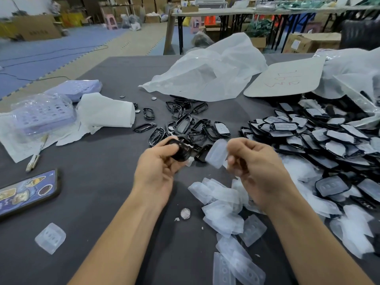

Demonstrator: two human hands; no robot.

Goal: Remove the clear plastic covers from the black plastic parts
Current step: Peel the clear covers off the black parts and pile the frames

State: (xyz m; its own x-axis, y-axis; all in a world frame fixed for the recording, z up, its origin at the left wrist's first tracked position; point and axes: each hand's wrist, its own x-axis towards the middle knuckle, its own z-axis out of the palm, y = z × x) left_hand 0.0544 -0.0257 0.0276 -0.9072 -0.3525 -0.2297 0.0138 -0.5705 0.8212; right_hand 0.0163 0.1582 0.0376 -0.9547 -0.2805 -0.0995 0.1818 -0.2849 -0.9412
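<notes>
My left hand [158,167] grips a black plastic part [181,151] above the middle of the dark table. Just to its right, my right hand [255,163] pinches a clear plastic cover [217,154], apart from the black part. Bare black frames [185,124] lie in a heap behind my hands. A large pile of black parts with covers still on them [320,136] fills the right side. Loose clear covers [226,212] lie heaped under my right forearm.
A phone [28,192] lies at the left edge, with one stray clear cover [50,238] near it. White paper [107,112] and bagged purple trays [47,114] sit at the back left. A white plastic bag [209,73] and a cardboard sheet [285,79] lie behind. A coin cell [185,213] rests between my forearms.
</notes>
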